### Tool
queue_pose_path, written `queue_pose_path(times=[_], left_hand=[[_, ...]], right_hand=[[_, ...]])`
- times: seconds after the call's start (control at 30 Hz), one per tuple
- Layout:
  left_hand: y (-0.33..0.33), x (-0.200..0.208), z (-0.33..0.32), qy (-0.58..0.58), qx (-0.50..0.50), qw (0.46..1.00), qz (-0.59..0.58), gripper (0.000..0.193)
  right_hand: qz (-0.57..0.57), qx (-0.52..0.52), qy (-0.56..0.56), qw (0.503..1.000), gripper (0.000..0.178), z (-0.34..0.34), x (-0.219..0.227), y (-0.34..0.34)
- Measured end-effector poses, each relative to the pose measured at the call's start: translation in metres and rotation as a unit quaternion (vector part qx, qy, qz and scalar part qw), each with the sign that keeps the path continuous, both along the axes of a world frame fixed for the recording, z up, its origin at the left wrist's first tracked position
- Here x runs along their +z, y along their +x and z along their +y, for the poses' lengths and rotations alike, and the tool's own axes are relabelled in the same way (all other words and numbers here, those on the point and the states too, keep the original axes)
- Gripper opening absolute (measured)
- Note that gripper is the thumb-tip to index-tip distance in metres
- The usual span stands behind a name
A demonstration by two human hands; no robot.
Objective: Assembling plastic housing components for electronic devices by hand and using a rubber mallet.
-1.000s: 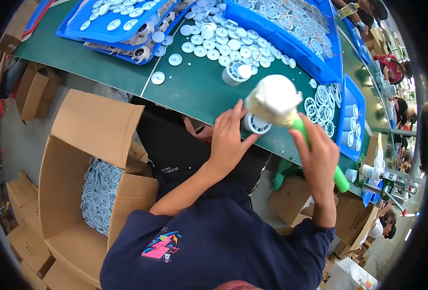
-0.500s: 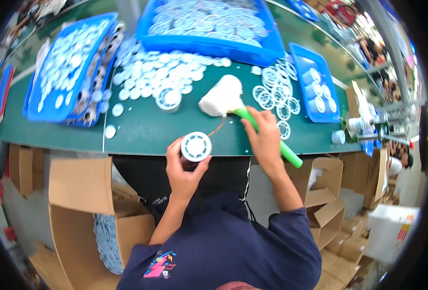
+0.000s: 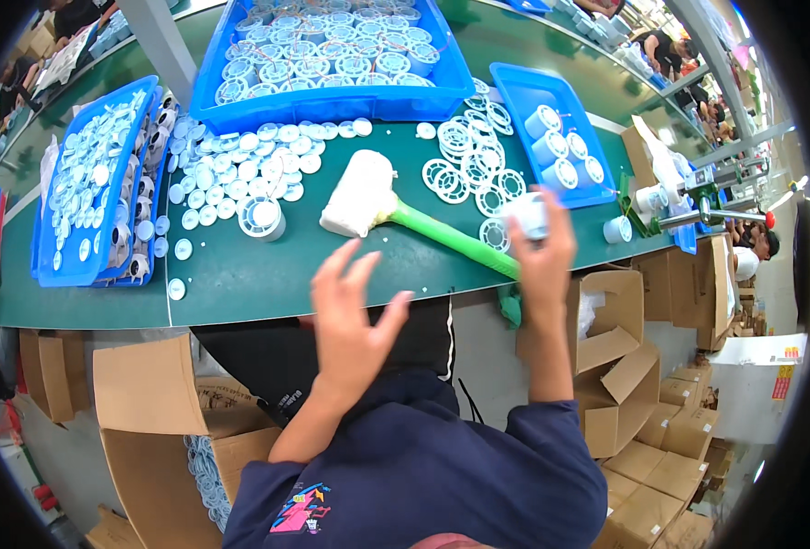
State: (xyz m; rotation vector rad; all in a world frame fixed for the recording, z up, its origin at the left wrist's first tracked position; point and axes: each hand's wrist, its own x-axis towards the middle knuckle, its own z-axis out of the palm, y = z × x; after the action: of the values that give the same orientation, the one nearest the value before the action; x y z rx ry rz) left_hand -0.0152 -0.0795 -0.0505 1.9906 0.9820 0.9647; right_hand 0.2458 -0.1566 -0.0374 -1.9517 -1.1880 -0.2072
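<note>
Raised over the right part of the bench, my right hand [image 3: 544, 252] grips a white cylindrical housing [image 3: 527, 216], somewhat blurred. Nothing is in my left hand [image 3: 345, 316], whose fingers are spread just short of the mallet head. The mallet [image 3: 455, 240] lies on the green table, its white head [image 3: 359, 194] to the left and its green handle pointing toward my right hand. Left of the head stands another white housing [image 3: 261, 220] with a slotted ring on top. Loose white slotted rings [image 3: 453, 174] lie beyond the mallet handle, near my right hand.
Small white discs [image 3: 231, 174] are heaped at centre left. A large blue bin [image 3: 332, 103] of housings stands behind them. Stacked blue trays [image 3: 80, 265] are at left, and a blue tray [image 3: 538, 87] with several housings at right. A clamp-like fixture [image 3: 698, 215] sits at the right edge.
My right hand has let go of the mallet, now lying on the table, and holds the housing that was in my left hand. The left hand has opened. The view has shifted.
</note>
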Motion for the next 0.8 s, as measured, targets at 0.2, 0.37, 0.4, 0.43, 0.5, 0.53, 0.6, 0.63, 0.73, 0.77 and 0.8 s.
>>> queue_pose_path(times=[0.2,0.37,0.4,0.43,0.5,0.53,0.6,0.63,0.73,0.77,0.8], left_hand=[[-0.05,-0.028,0.059,0.037,0.218,0.974,0.044,0.063],[-0.037,-0.034,0.091,-0.01,0.226,0.974,0.021,0.078],[-0.035,-0.037,0.099,-0.007,0.23,0.973,0.01,0.079],[-0.032,-0.038,0.103,-0.005,0.231,0.973,-0.002,0.081],[-0.026,-0.033,0.106,-0.006,0.236,0.972,-0.013,0.078],[-0.022,-0.032,0.107,-0.015,0.219,0.976,-0.001,0.077],[-0.022,-0.035,0.104,-0.023,0.214,0.977,0.004,0.072],[-0.021,-0.037,0.101,-0.024,0.213,0.977,0.007,0.072],[-0.024,-0.039,0.085,-0.004,0.24,0.969,0.052,0.072],[-0.027,-0.039,0.078,0.01,0.239,0.969,0.06,0.071],[-0.03,-0.04,0.074,0.024,0.239,0.969,0.067,0.07]], right_hand=[[-0.049,-0.28,-0.065,0.956,0.062,-0.033,-0.018,0.161],[-0.015,-0.196,-0.124,0.973,0.067,-0.018,-0.041,0.185],[0.019,-0.19,-0.127,0.973,0.066,-0.016,-0.039,0.175],[-0.097,-0.255,-0.118,0.955,0.059,-0.019,-0.047,0.165],[-0.146,-0.257,-0.061,0.953,0.049,-0.011,-0.038,0.12],[-0.192,-0.187,-0.048,0.962,0.04,-0.01,-0.036,0.104],[-0.001,0.031,-0.105,0.994,0.034,0.008,-0.026,0.057],[0.038,0.099,-0.091,0.99,0.034,0.02,-0.022,0.03],[-0.023,0.159,-0.145,0.976,0.03,0.049,-0.027,0.008],[-0.039,0.152,-0.159,0.975,0.027,0.055,-0.03,0.01],[-0.048,0.147,-0.178,0.972,0.026,0.058,-0.029,0.011]])
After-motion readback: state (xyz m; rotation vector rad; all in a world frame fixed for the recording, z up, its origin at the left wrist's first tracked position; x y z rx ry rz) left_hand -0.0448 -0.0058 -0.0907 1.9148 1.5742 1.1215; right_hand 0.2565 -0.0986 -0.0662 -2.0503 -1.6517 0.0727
